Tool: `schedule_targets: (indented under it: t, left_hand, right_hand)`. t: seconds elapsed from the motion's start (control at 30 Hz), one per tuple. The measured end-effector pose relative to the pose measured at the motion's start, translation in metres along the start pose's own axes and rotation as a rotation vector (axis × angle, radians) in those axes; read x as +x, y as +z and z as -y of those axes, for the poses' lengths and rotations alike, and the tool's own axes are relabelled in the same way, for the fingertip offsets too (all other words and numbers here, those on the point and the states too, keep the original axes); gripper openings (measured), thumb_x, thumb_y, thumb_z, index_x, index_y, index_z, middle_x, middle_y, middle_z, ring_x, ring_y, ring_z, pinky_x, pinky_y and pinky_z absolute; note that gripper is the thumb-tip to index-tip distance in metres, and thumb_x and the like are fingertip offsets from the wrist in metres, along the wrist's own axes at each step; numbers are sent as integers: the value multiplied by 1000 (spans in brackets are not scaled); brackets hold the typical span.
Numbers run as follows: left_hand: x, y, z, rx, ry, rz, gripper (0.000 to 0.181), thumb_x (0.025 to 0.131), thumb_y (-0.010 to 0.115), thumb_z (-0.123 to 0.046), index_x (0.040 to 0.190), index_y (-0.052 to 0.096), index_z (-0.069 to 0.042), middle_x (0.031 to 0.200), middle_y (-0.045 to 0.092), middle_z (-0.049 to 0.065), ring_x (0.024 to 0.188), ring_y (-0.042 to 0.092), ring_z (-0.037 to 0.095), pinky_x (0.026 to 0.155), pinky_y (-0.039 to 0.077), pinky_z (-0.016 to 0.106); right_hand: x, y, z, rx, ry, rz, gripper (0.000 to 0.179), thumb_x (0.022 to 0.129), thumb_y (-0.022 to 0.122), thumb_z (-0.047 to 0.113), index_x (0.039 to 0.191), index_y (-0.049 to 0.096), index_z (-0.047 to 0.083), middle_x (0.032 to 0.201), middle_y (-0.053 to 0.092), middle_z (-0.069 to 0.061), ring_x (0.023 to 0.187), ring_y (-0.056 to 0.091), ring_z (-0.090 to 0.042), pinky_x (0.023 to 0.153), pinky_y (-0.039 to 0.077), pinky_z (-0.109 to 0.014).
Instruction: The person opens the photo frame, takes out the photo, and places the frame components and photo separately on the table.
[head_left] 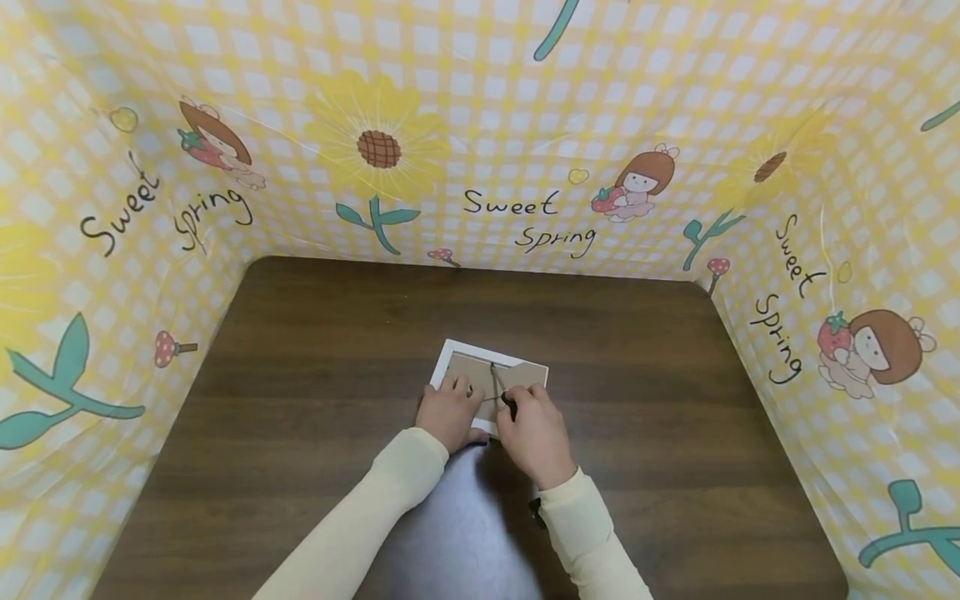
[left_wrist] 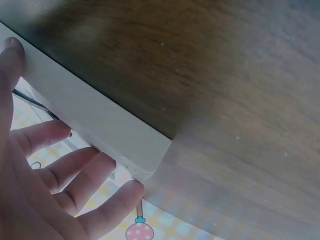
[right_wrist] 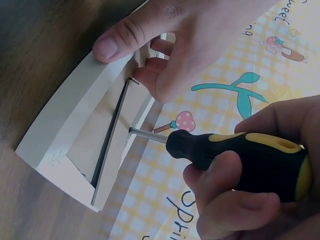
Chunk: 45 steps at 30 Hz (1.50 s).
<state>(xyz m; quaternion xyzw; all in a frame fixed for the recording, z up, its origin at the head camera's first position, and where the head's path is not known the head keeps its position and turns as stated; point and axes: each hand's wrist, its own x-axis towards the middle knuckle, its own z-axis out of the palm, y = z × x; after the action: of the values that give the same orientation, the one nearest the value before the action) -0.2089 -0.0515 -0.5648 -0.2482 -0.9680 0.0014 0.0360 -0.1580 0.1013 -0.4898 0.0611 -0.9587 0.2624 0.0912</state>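
— Where do we find the white frame (head_left: 442,367)?

— From the head camera, we see it lying close to the middle of the dark wooden table (head_left: 337,350), slightly towards twelve o'clock, with its tan backing board (head_left: 470,367) facing up.

— And what do we make of the left hand (head_left: 450,414)?

— We have it at the frame's eight o'clock. The left wrist view shows us the thumb against the outer side and the fingers bent over to the inner side, so we'd say it grips that rail between them.

— We should do the right hand (head_left: 536,429) as well.

— That one sits at about four o'clock of the frame, its fingers wrapped round the black-and-yellow handle of a screwdriver (right_wrist: 250,157). From the right wrist, we see the metal shaft (right_wrist: 150,135) run towards nine o'clock from the handle, and its tip meets the board near a long dark gap (right_wrist: 111,131).

— Do we know whether it presses on the board or slips under an edge?

— We can't tell; the spot is too small.

— What else do we have around?

— Pale sleeves (head_left: 360,508) come in from seven and five o'clock, and a yellow checked cloth (head_left: 480,100) stands beyond the table, with a sunflower (head_left: 378,150) at eleven and "Sweet Spring" lettering (head_left: 512,202) just past twelve.
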Motion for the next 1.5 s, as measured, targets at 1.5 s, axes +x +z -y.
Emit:
schedule_targets:
  t: [1.5]
  left_hand:
    - [-3, -2, 1, 19, 5, 20, 73, 73, 74, -71, 120, 68, -16, 106, 54, 11, 104, 53, 32, 71, 50, 52]
  right_hand:
    - [74, -27, 15, -70, -66, -4, 23, 91, 52, 11, 93, 73, 2, 82, 67, -12, 71, 64, -28, 64, 53, -47]
